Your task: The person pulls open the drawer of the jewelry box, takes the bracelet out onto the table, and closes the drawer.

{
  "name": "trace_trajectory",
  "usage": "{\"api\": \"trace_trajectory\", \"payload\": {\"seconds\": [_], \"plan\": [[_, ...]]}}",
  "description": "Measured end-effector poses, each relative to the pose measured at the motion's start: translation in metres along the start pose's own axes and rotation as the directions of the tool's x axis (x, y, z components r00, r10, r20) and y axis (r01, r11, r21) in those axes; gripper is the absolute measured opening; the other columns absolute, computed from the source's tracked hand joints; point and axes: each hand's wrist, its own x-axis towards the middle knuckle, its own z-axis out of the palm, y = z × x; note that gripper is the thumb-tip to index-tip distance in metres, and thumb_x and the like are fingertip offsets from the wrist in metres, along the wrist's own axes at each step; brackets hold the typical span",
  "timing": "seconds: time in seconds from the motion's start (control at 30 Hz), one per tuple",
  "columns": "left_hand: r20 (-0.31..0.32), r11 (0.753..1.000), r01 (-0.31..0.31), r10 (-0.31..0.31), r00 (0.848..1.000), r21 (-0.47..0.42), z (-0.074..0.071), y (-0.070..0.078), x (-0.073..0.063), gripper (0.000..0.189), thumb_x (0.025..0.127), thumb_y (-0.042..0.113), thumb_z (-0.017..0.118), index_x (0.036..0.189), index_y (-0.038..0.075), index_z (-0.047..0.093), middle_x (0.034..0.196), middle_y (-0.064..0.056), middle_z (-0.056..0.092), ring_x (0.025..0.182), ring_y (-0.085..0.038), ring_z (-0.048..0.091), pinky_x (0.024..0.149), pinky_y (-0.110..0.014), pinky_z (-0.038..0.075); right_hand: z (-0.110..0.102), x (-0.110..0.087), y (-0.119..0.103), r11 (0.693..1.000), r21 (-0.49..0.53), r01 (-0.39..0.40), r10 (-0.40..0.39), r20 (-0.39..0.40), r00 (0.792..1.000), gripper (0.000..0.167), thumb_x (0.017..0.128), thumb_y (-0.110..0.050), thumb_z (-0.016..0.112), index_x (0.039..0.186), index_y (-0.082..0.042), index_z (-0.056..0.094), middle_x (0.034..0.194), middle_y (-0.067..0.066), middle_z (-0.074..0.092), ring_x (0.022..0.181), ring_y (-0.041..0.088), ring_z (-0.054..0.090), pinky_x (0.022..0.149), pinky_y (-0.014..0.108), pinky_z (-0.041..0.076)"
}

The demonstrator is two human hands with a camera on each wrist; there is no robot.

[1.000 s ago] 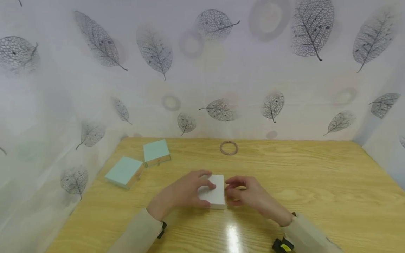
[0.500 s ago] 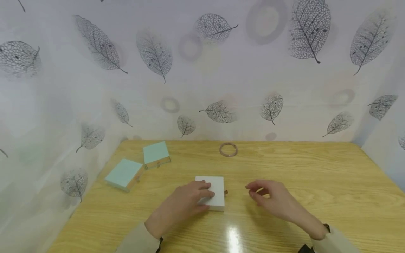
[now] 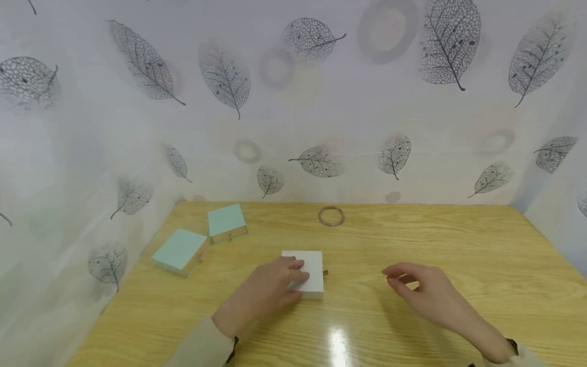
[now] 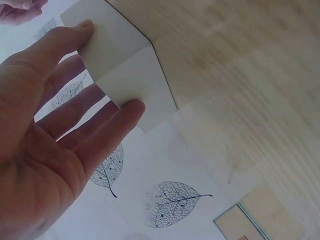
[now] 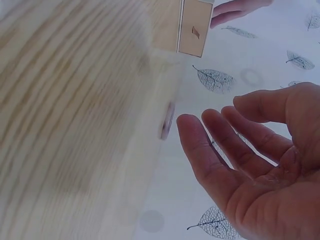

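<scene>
A small white drawer box [image 3: 314, 275] with a brown pull tab [image 3: 325, 272] at its right end lies flat on the table. My left hand [image 3: 270, 285] holds it from the left, fingers on its top and thumb along its near side. In the left wrist view, thumb and fingertips press on the white box [image 4: 125, 65]. To the right of the box, my right hand [image 3: 424, 288] hovers above the table, fingers loosely bent and holding nothing. The right wrist view shows the tan end of the box [image 5: 192, 37] with its tab, apart from my right hand [image 5: 260, 155].
Two pale-green drawer boxes, one nearer [image 3: 181, 250] and one farther back [image 3: 227, 221], lie at the left of the wooden table [image 3: 435, 239]. A purplish-brown bangle [image 3: 331, 224] lies near the back edge. A leaf-patterned cloth [image 3: 293, 117] surrounds the table's back and sides.
My right hand has moved away from the box's right end, out to the right, uncovering the pull tab. My left hand stays on the box, which has shifted slightly away in the last half second.
</scene>
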Motion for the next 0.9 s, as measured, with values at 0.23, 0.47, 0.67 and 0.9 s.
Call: {"api": "trace_trajectory", "payload": {"seconds": [0.23, 0.47, 0.67, 0.9], "plan": [[0.012, 0.999, 0.034, -0.034, 0.999, -0.026, 0.002, -0.012, 0.009, 0.033, 0.088, 0.026, 0.081, 0.118, 0.015, 0.076, 0.133, -0.011, 0.069, 0.123, -0.027, 0.067, 0.101, -0.039, 0.058, -0.009, -0.003, 0.003, 0.999, -0.036, -0.04, 0.039, -0.022, 0.999, 0.015, 0.097, -0.016, 0.07, 0.111, -0.016, 0.076, 0.104, -0.002, 0.079, 0.087, 0.008, 0.073, 0.065, 0.021, 0.057], [0.02, 0.996, 0.064, -0.063, 0.998, -0.06, 0.001, -0.017, 0.014, 0.032, 0.088, 0.025, 0.08, 0.118, 0.013, 0.076, 0.134, -0.012, 0.069, 0.123, -0.028, 0.066, 0.102, -0.041, 0.057, -0.013, -0.005, 0.005, 0.997, -0.011, -0.07, 0.07, -0.014, 0.997, 0.016, 0.098, -0.019, 0.069, 0.113, -0.017, 0.076, 0.105, 0.0, 0.078, 0.081, 0.004, 0.071, 0.062, 0.021, 0.055], [0.047, 0.99, 0.105, -0.101, 0.994, -0.091, -0.002, -0.021, 0.019, 0.034, 0.089, 0.026, 0.08, 0.12, 0.013, 0.075, 0.137, -0.011, 0.067, 0.127, -0.029, 0.064, 0.107, -0.043, 0.053, -0.015, -0.006, 0.006, 0.997, -0.031, -0.071, 0.071, -0.028, 0.997, 0.015, 0.098, -0.019, 0.069, 0.111, -0.018, 0.076, 0.105, -0.001, 0.079, 0.081, 0.008, 0.073, 0.06, 0.021, 0.055], [0.061, 0.985, 0.134, -0.128, 0.99, -0.113, -0.002, -0.027, 0.027, 0.033, 0.089, 0.025, 0.08, 0.12, 0.014, 0.074, 0.136, -0.01, 0.068, 0.127, -0.028, 0.063, 0.11, -0.044, 0.051, -0.016, -0.006, 0.008, 0.994, -0.014, -0.11, 0.11, -0.007, 0.994, 0.016, 0.099, -0.021, 0.068, 0.113, -0.018, 0.076, 0.106, 0.0, 0.079, 0.083, 0.004, 0.072, 0.06, 0.021, 0.055]]}}
